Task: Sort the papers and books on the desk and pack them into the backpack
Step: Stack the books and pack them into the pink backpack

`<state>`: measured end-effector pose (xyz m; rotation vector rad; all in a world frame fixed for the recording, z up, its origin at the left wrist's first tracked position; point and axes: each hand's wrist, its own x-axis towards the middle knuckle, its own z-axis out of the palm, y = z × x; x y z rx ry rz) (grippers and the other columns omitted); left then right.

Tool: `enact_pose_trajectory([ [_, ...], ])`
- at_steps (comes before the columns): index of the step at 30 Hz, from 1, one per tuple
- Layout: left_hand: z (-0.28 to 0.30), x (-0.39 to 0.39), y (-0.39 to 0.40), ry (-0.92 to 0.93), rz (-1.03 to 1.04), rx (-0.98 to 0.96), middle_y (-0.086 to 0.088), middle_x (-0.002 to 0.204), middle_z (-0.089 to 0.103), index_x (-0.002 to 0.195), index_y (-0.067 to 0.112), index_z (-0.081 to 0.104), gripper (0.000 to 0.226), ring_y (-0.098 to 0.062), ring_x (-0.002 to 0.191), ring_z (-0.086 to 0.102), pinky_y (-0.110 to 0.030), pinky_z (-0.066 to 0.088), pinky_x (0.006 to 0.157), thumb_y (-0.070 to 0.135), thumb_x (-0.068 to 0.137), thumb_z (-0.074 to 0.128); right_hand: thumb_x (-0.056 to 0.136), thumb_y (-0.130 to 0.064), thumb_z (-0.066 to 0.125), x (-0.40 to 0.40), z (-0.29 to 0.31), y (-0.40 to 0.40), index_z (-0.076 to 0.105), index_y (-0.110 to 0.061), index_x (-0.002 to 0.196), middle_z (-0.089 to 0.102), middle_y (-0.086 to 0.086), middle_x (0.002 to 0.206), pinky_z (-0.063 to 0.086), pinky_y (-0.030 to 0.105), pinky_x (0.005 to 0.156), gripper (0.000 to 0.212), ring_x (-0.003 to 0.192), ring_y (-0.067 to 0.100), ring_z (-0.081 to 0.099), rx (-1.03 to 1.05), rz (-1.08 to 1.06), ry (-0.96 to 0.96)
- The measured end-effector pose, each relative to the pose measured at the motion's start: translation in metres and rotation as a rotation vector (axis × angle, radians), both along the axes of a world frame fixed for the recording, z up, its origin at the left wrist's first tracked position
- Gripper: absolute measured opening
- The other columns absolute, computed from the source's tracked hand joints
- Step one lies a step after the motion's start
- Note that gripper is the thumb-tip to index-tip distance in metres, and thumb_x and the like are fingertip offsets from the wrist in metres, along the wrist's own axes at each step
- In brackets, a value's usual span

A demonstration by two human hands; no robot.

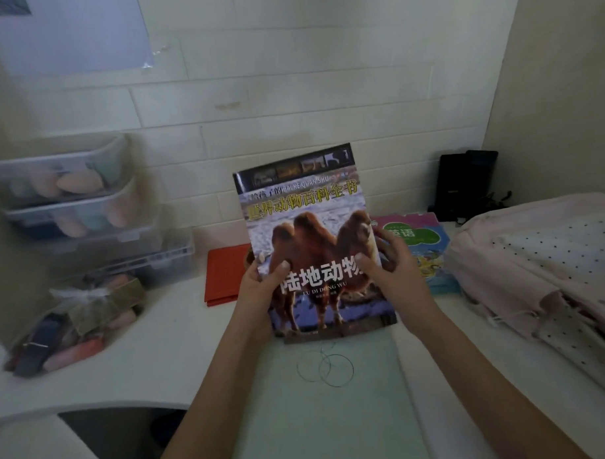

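Across the lower frame runs the white bench (168,340), and at the right edge lies the pale pink fabric backpack with dotted panels (542,265), flat on its side; we cannot see an opening from here. Stacked clear plastic drawers (70,199) fill the left. At centre we hold the large glossy animal encyclopedia with two camels on its cover (311,236), raised upright above a pale green mat (335,417). Its long axis runs bottom to top of the frame, tilted a little leftward, the title end toward the wall and the cover facing us. Behind it lie a flat red folder (223,273) at centre left and a colourful pink-and-green textbook (421,245) at centre right. Our hands are apart, each clamped on the book: the left hand (262,285) grips the lower left edge, the right hand (388,264) the lower right.

We judge the glossy cover could slip, since both grips sit low and the tall top is unsupported. Swinging it right, a corner could catch the textbook or snag the backpack's frayed fabric.
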<state>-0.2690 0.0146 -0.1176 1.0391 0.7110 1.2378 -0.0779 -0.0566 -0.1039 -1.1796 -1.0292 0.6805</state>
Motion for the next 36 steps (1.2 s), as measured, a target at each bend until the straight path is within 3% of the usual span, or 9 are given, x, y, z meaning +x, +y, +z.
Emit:
enact_pose_trajectory([
  [7, 0.052, -0.014, -0.032, 0.347, 0.077, 0.290, 0.007, 0.069, 0.073, 0.084, 0.013, 0.065, 0.018, -0.004, 0.064, 0.070, -0.018, 0.056, 0.059, 0.007, 0.073, 0.078, 0.078, -0.017, 0.074, -0.011, 0.032, -0.007, 0.060, -0.021, 0.082, 0.070, -0.001, 0.083, 0.055, 0.024, 0.066, 0.015, 0.078, 0.016, 0.067, 0.080, 0.022, -0.117],
  [13, 0.062, -0.028, -0.041, 0.332, 0.081, 0.276, 0.002, 0.089, 0.070, 0.096, 0.017, 0.053, 0.042, -0.016, 0.082, 0.069, -0.032, 0.058, 0.070, 0.024, 0.067, 0.083, 0.064, -0.032, 0.076, -0.021, 0.046, -0.024, 0.053, -0.011, 0.099, 0.070, 0.000, 0.082, 0.056, 0.024, 0.063, 0.047, 0.078, 0.020, 0.071, -0.066, 0.201, -0.081],
  [16, 0.050, -0.026, -0.043, 0.315, 0.125, 0.181, 0.002, 0.076, 0.071, 0.083, 0.024, 0.048, 0.036, -0.008, 0.061, 0.067, -0.036, 0.058, 0.070, 0.019, 0.068, 0.080, 0.076, -0.027, 0.074, -0.030, 0.029, -0.021, 0.057, -0.008, 0.090, 0.069, 0.006, 0.076, 0.058, 0.028, 0.062, 0.029, 0.075, 0.030, 0.070, -0.185, 0.190, -0.214],
  [19, 0.018, -0.030, -0.040, 0.426, 0.030, 0.155, -0.009, 0.091, 0.074, 0.092, 0.014, 0.063, 0.040, -0.017, 0.074, 0.072, -0.036, 0.059, 0.071, 0.031, 0.063, 0.084, 0.082, -0.027, 0.069, -0.031, 0.005, -0.018, 0.060, 0.000, 0.082, 0.064, 0.015, 0.079, 0.050, 0.033, 0.071, 0.028, 0.077, 0.027, 0.062, -0.206, 0.157, -0.288],
  [22, 0.010, -0.033, -0.044, 0.458, 0.037, 0.239, 0.004, 0.074, 0.075, 0.082, 0.016, 0.069, 0.002, -0.009, 0.069, 0.071, -0.021, 0.054, 0.064, 0.018, 0.082, 0.071, 0.087, -0.027, 0.065, -0.034, 0.003, -0.019, 0.056, 0.006, 0.078, 0.052, 0.014, 0.069, 0.037, 0.025, 0.056, 0.035, 0.064, 0.019, 0.049, -0.171, 0.093, -0.338],
  [26, 0.022, -0.046, -0.043, 0.419, 0.043, 0.138, 0.008, 0.070, 0.066, 0.078, 0.023, 0.065, 0.043, -0.010, 0.071, 0.062, -0.020, 0.045, 0.071, 0.046, 0.098, 0.033, 0.086, -0.025, 0.066, -0.029, 0.016, -0.024, 0.063, -0.010, 0.078, 0.063, 0.008, 0.072, 0.046, 0.023, 0.058, 0.017, 0.063, 0.019, 0.058, -0.095, -0.001, -0.257],
  [29, 0.003, -0.062, -0.038, 0.442, -0.009, 0.093, 0.009, 0.101, 0.069, 0.094, 0.027, 0.068, 0.059, -0.011, 0.105, 0.059, -0.026, 0.039, 0.096, 0.051, 0.099, 0.014, 0.082, -0.024, 0.070, -0.013, 0.012, -0.033, 0.065, -0.010, 0.088, 0.072, 0.006, 0.073, 0.056, 0.024, 0.055, 0.016, 0.061, 0.018, 0.068, -0.214, 0.022, 0.071],
  [32, -0.015, -0.065, -0.045, 0.471, -0.071, 0.075, 0.007, 0.127, 0.058, 0.116, 0.030, 0.062, 0.050, -0.011, 0.121, 0.048, -0.031, 0.035, 0.103, 0.051, 0.099, 0.019, 0.080, -0.022, 0.071, -0.001, -0.009, -0.052, 0.066, -0.005, 0.088, 0.072, 0.005, 0.066, 0.055, 0.024, 0.053, 0.020, 0.055, 0.016, 0.067, -0.493, 0.121, 0.030],
  [36, -0.018, -0.057, -0.049, 0.450, -0.119, 0.011, -0.006, 0.109, 0.070, 0.109, 0.019, 0.064, 0.038, -0.024, 0.100, 0.066, -0.039, 0.051, 0.089, 0.045, 0.096, 0.040, 0.081, -0.011, 0.072, -0.019, -0.035, -0.075, 0.062, -0.012, 0.087, 0.069, 0.008, 0.082, 0.048, 0.016, 0.048, 0.011, 0.062, 0.011, 0.063, -0.500, 0.136, -0.148],
])
